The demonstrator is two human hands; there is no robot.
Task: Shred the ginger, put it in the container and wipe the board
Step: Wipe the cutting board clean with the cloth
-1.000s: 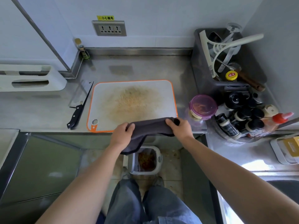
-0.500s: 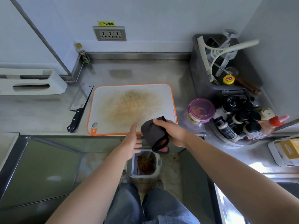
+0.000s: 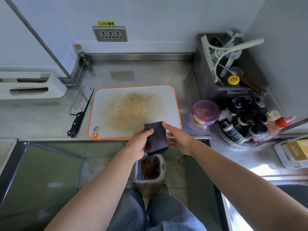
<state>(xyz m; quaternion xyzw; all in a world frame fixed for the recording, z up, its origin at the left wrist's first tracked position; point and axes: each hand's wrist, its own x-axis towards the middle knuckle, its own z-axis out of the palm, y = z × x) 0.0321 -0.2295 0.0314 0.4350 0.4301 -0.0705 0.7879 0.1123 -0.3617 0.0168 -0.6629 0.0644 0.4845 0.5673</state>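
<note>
A white cutting board [image 3: 106,100] with an orange rim lies on the steel counter, its middle stained yellow-brown. A folded dark grey cloth [image 3: 155,138] hangs over the board's near right edge. My left hand [image 3: 139,144] grips the cloth from the left, thumb on top. My right hand [image 3: 179,139] touches the cloth's right side with straight fingers. A round container [image 3: 205,112] with a purple lid stands just right of the board, shredded ginger showing through it.
A black-handled cleaver [image 3: 80,112] lies left of the board. Sauce bottles [image 3: 246,124] and a grey utensil bin [image 3: 230,64] crowd the right side. A small bin [image 3: 148,169] with scraps stands on the floor below the counter edge.
The cloth went from stretched between both hands, to bunched in my right hand, to folded flat. My left hand has now taken hold of it and my right hand's fingers have straightened.
</note>
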